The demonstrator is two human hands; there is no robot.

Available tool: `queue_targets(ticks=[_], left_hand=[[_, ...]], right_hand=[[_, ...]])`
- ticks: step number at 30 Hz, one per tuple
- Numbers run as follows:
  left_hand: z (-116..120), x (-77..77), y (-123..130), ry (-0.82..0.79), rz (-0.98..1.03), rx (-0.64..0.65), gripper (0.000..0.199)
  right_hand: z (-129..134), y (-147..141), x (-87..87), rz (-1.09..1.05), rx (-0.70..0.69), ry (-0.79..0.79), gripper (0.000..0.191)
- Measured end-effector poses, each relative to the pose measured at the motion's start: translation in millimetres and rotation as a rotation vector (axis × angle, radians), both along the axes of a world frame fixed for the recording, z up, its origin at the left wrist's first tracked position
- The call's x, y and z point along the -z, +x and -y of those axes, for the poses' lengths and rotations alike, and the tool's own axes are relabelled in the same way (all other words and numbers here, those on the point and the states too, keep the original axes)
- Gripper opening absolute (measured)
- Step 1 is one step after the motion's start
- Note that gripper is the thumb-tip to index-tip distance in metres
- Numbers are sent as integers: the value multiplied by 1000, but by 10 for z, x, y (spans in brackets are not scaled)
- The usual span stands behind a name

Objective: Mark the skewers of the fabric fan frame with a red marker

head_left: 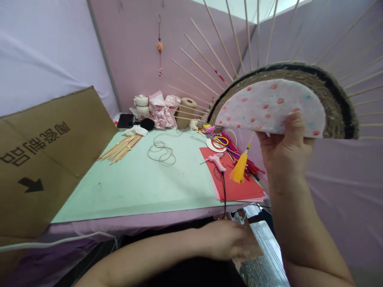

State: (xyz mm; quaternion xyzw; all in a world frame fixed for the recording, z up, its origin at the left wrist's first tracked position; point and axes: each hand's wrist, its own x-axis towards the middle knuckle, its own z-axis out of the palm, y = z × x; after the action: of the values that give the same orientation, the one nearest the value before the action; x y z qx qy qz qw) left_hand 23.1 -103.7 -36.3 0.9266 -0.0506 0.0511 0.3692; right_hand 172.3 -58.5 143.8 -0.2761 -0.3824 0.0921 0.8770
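Observation:
My right hand is raised and grips a half-round fan by its straight lower edge, thumb on the front. The fan has white patterned cloth in the middle, bands of tan and black cord around it, and thin sticks fanning outward. Below the fan hangs a yellow tassel; its upper attachment is unclear. My left hand is low, below the table edge and in front of my body. Its fingers are blurred, beside a brown flat surface, and I cannot tell whether it holds anything.
On the green tabletop lie thin sticks, loose cord, red paper and a pink glue gun. A cord roll, crumpled cloth and white bottle stand behind. A cardboard panel leans at left.

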Motion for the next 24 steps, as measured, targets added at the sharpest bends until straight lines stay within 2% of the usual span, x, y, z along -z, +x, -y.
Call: queue_targets(ticks=[1,4,6,7,9,11,13,14,15,18,19,21,24], left_hand=[[-108,-89,-76,-61,12,-39,44],[-534,-277,-389,-138,110,-317,33],[-913,-349,-577,-72,78,-636,32],[-1130,-377,-648,18,22,-816,37],[-1597,-421,-734,178,-174,-1145,63],[-2056,-441,-757,180,-352,-1374,98],[-2443,-430,-733,111,-372,-1451,115],[-2596,-417,-703,38,-354,-1473,114],[-2718,-404,-660,-49,-304,-1469,103],[-2928,-447,-411,-154,-215,-1364,51],[-2964,-510,-283,-184,-169,-1317,41],[-3022,-722,19,-250,-42,-1219,35],[-3134,-1138,385,-335,240,-1104,45]], right_hand=[[-1,-26,26,-6,15,-11,27],[-3,-91,120,-58,84,-18,30],[0,-104,170,-88,135,-2,31],[5,-98,189,-97,155,5,30],[21,-64,219,-110,185,12,30],[44,-15,249,-126,200,11,31],[70,33,284,-143,209,13,32],[84,52,303,-150,212,11,32],[97,68,320,-156,216,4,32],[118,87,357,-173,226,-22,32],[116,84,363,-181,228,-26,33],[99,66,365,-190,230,-37,34],[48,20,354,-192,238,-53,34]])
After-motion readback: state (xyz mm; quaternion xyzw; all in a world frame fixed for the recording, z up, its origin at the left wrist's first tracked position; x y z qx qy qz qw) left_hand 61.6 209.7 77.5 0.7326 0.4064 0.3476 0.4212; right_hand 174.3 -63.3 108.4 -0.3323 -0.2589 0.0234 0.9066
